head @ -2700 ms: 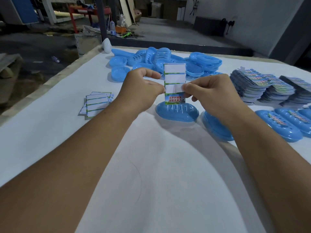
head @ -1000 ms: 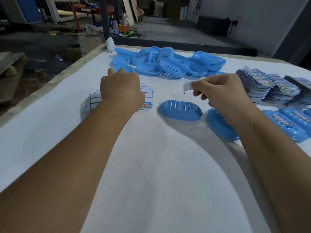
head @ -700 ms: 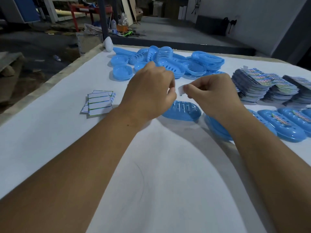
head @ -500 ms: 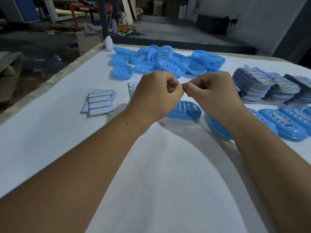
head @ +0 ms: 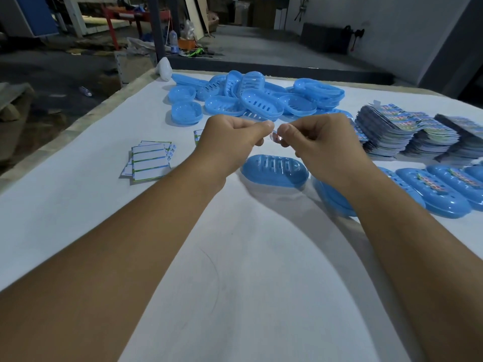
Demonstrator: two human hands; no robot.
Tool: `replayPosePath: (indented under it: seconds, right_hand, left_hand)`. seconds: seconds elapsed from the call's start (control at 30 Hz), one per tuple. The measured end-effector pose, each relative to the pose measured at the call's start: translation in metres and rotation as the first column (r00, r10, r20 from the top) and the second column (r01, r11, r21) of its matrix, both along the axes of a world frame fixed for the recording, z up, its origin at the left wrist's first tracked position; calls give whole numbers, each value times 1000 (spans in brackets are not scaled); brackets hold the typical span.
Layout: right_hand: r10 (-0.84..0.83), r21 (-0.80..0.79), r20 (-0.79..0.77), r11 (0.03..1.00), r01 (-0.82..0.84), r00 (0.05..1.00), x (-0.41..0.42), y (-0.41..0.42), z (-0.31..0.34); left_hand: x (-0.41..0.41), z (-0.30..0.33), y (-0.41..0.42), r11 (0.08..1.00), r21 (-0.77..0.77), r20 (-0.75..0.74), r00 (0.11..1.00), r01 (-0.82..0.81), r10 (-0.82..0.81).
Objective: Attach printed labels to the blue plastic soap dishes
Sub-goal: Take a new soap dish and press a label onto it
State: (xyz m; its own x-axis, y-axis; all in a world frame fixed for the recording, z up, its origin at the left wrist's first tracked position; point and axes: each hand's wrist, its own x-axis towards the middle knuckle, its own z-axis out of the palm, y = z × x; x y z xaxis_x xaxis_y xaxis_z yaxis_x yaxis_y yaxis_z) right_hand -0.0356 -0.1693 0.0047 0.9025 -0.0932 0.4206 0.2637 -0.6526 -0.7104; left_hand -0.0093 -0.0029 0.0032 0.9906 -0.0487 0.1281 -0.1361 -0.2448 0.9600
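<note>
1. Blue plastic dish (head: 274,169) lies upside down at centre frame, slotted base up, bare of any label and holding nothing.
2. Just above it, both hands meet. The left hand (head: 230,142) and right hand (head: 321,142) each have a closed grip, thumb against forefinger, pinching a small label (head: 276,135) between them; it is too small to read.
3. At upper centre a pile of dishes (head: 256,100) lies loose, some nested, all empty.
4. At the right edge labelled dishes (head: 439,189) lie side by side, each with a colourful strip on top.
5. Above those, at right, label stacks (head: 407,134) stand in fanned heaps.
6. At left of centre, backing sheets (head: 150,163) lie fanned, white with green edges.
7. White cloth covers the bench (head: 235,270), which fills the lower frame.
8. Beyond the bench's far edge is a dim workshop with a grey floor (head: 65,74), and a red frame (head: 125,19) at upper left.
</note>
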Motion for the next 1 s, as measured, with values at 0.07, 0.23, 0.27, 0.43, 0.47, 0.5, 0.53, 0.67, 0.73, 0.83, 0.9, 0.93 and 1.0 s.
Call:
replayPosePath:
  seconds: [0.07, 0.23, 0.27, 0.43, 0.47, 0.5, 0.53, 0.67, 0.73, 0.83, 0.9, 0.93, 1.0]
  right_hand:
    - [-80, -3, -33, 997, 80, 996, 1, -2, 0]
    - [-132, 68, -105, 988, 139, 986, -1, -7, 3]
    - [-117, 81, -118, 989, 127, 986, -1, -7, 4]
    - [-146, 112, -147, 980, 163, 978, 0, -7, 5]
    - [-159, 111, -157, 978, 178, 975, 0, -8, 5]
    - [-170, 107, -172, 976, 190, 970, 1, -9, 6]
    - [-175, 100, -188, 975, 196, 966, 1, -11, 7]
    - [-190, 40, -226, 978, 204, 955, 1, -11, 5]
    - [-201, 15, -230, 978, 210, 952, 2, -11, 4]
    - [-215, -53, -246, 977, 208, 945, 3, -11, 1]
    - [-245, -123, -265, 968, 219, 933, 3, -10, 0]
    - [-258, -149, -275, 963, 225, 926, 3, -10, -1]
    - [-271, -180, -276, 957, 227, 922, 4, -8, -2]
  left_hand:
    - [1, 0, 1, 1000, -26, -19, 1000, -16, 16]
    - [3, 0, 2, 997, -69, -55, 998, -19, 16]
    - [4, 0, 1, 997, -80, -65, 998, -16, 11]
    - [6, -1, 1, 994, -106, -132, 991, -30, 16]
    - [6, -2, 1, 996, -76, -130, 991, -36, 26]
    - [6, -3, 1, 998, -40, -122, 992, -38, 33]
    - [6, -4, 0, 999, -3, -112, 993, -38, 37]
    - [6, -10, -1, 990, 139, -14, 999, -38, 40]
    - [7, -13, -1, 976, 209, 43, 998, -63, 56]
    - [7, -16, 0, 944, 313, 103, 992, -104, 75]
    - [8, -17, 0, 914, 392, 123, 990, -109, 65]
    - [8, -17, 0, 899, 424, 125, 990, -109, 60]
    - [9, -18, 0, 879, 465, 125, 991, -108, 56]
